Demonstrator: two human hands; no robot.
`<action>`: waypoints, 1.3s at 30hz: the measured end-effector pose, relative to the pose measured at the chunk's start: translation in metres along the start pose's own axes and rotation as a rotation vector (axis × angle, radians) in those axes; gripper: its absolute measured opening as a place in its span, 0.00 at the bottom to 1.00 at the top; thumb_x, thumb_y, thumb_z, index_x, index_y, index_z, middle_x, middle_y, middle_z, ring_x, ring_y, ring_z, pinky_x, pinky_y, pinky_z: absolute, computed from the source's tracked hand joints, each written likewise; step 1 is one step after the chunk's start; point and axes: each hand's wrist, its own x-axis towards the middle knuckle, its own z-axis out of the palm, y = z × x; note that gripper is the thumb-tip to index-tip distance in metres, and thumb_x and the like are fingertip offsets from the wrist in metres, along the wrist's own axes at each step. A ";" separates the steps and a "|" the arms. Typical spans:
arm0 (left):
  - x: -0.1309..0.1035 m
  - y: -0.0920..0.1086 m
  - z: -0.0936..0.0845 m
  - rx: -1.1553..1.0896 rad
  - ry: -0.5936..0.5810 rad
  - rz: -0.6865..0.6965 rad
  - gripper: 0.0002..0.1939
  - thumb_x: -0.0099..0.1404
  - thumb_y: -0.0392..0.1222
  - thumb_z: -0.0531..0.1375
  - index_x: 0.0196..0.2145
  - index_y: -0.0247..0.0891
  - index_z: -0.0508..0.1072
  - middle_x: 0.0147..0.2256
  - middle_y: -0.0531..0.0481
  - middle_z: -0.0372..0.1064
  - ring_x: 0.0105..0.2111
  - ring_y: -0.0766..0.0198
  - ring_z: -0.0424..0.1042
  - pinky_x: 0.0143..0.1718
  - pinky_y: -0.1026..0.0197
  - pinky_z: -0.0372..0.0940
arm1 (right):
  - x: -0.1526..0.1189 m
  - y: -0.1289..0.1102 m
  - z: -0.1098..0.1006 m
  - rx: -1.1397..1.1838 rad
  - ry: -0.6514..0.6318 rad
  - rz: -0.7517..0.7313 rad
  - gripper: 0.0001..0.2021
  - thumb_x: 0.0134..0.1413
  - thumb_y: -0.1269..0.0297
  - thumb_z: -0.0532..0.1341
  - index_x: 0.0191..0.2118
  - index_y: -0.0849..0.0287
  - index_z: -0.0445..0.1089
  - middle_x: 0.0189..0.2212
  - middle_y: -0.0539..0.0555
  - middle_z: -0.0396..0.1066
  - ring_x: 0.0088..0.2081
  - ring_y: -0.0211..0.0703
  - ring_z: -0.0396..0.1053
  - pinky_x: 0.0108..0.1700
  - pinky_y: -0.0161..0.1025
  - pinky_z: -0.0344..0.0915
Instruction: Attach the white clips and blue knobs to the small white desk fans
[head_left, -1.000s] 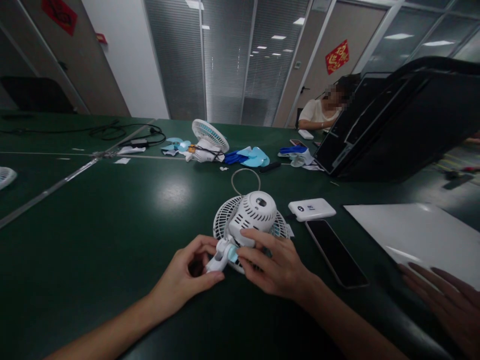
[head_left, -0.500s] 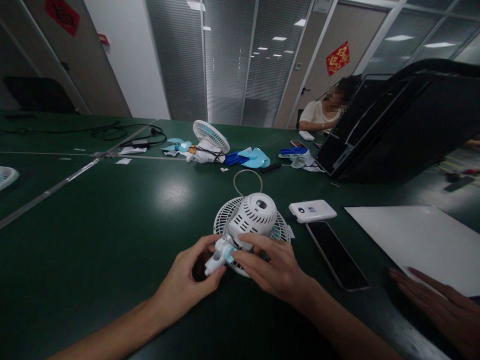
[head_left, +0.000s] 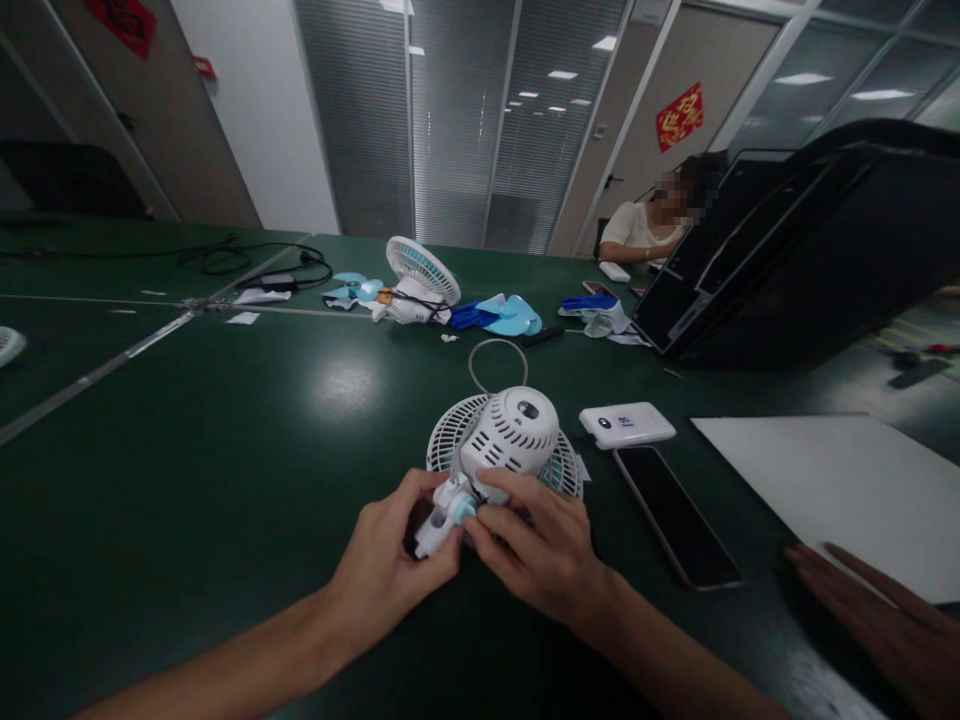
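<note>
A small white fan (head_left: 517, 430) lies face down on the green table, its round grille under the motor housing. My left hand (head_left: 394, 545) grips the white clip-like bracket (head_left: 433, 532) at the fan's near side, thumb below and fingers behind it. My right hand (head_left: 544, 535) pinches a light blue knob (head_left: 464, 508) on that bracket, with its index finger resting against the motor housing. A thin pale cable (head_left: 499, 342) loops on the table behind the fan. The fingertips of my left hand are partly hidden by the bracket.
Right of the fan lie a white device (head_left: 628, 424) and a black phone (head_left: 679, 515). Another person's hand (head_left: 885, 610) rests by a white board (head_left: 832, 490). Farther back are a second fan (head_left: 420, 285), blue blades (head_left: 514, 315), gloves (head_left: 600, 312) and a large black case (head_left: 810, 250).
Both hands stay on the bracket and knob. The fingers of my right hand have shifted slightly around the knob, and the view has moved a little.
</note>
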 end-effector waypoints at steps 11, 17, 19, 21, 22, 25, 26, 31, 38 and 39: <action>0.003 -0.003 -0.001 0.038 0.045 0.028 0.17 0.62 0.36 0.62 0.49 0.41 0.68 0.31 0.55 0.74 0.25 0.65 0.72 0.26 0.66 0.65 | 0.002 0.017 -0.007 0.025 -0.030 -0.136 0.13 0.61 0.75 0.61 0.48 0.54 0.74 0.47 0.51 0.72 0.36 0.31 0.71 0.41 0.31 0.70; 0.002 -0.002 -0.002 0.030 0.054 0.006 0.15 0.63 0.37 0.62 0.48 0.40 0.69 0.32 0.54 0.75 0.26 0.64 0.72 0.26 0.66 0.64 | 0.001 0.020 -0.009 0.012 -0.067 -0.177 0.10 0.61 0.70 0.64 0.48 0.57 0.73 0.47 0.53 0.72 0.37 0.33 0.71 0.39 0.30 0.71; 0.002 -0.003 -0.002 0.024 0.057 0.007 0.15 0.62 0.37 0.62 0.48 0.40 0.69 0.31 0.54 0.74 0.25 0.64 0.71 0.26 0.66 0.64 | 0.000 0.020 -0.009 0.019 -0.060 -0.170 0.11 0.60 0.70 0.65 0.48 0.57 0.74 0.48 0.53 0.71 0.37 0.32 0.71 0.39 0.30 0.71; 0.001 -0.005 -0.002 0.010 0.054 0.007 0.15 0.63 0.36 0.61 0.48 0.40 0.69 0.32 0.54 0.75 0.26 0.64 0.72 0.27 0.66 0.65 | 0.000 0.018 -0.008 0.018 -0.052 -0.142 0.10 0.60 0.70 0.65 0.47 0.56 0.74 0.47 0.52 0.72 0.35 0.32 0.71 0.39 0.31 0.72; 0.001 -0.007 -0.002 0.003 0.049 0.006 0.15 0.63 0.36 0.61 0.48 0.41 0.69 0.33 0.54 0.75 0.27 0.64 0.72 0.28 0.65 0.65 | 0.000 0.017 -0.008 0.014 -0.046 -0.125 0.09 0.60 0.71 0.65 0.46 0.55 0.74 0.47 0.51 0.72 0.35 0.31 0.71 0.39 0.31 0.72; 0.000 -0.011 -0.001 -0.004 0.041 -0.002 0.16 0.64 0.36 0.61 0.50 0.41 0.68 0.33 0.54 0.75 0.28 0.64 0.72 0.29 0.65 0.66 | 0.000 0.010 -0.005 -0.007 -0.030 -0.058 0.07 0.60 0.70 0.65 0.44 0.53 0.74 0.46 0.50 0.74 0.35 0.32 0.72 0.40 0.32 0.72; 0.000 -0.012 -0.001 -0.002 0.041 -0.001 0.16 0.64 0.36 0.61 0.50 0.42 0.68 0.34 0.54 0.75 0.28 0.64 0.72 0.29 0.65 0.66 | 0.000 0.007 -0.003 -0.009 -0.023 -0.038 0.06 0.60 0.69 0.65 0.42 0.54 0.74 0.46 0.50 0.74 0.36 0.33 0.72 0.41 0.33 0.71; 0.001 -0.013 0.001 0.009 0.048 0.012 0.18 0.63 0.37 0.63 0.50 0.40 0.68 0.34 0.53 0.75 0.28 0.63 0.73 0.29 0.65 0.66 | 0.000 0.001 0.003 0.000 -0.021 0.001 0.02 0.59 0.67 0.65 0.37 0.56 0.72 0.46 0.52 0.74 0.37 0.36 0.72 0.42 0.35 0.71; 0.001 -0.010 -0.001 -0.015 0.052 0.005 0.17 0.64 0.37 0.63 0.50 0.41 0.68 0.35 0.53 0.75 0.29 0.64 0.73 0.30 0.66 0.66 | 0.001 0.016 -0.008 0.017 -0.075 -0.144 0.12 0.61 0.71 0.63 0.49 0.53 0.73 0.47 0.51 0.73 0.35 0.32 0.71 0.39 0.32 0.70; 0.001 -0.010 -0.001 -0.016 0.051 0.006 0.17 0.64 0.37 0.63 0.50 0.41 0.68 0.35 0.54 0.75 0.29 0.64 0.73 0.30 0.66 0.66 | 0.001 0.016 -0.008 0.015 -0.070 -0.150 0.13 0.61 0.72 0.64 0.50 0.52 0.73 0.47 0.50 0.73 0.35 0.31 0.71 0.39 0.32 0.70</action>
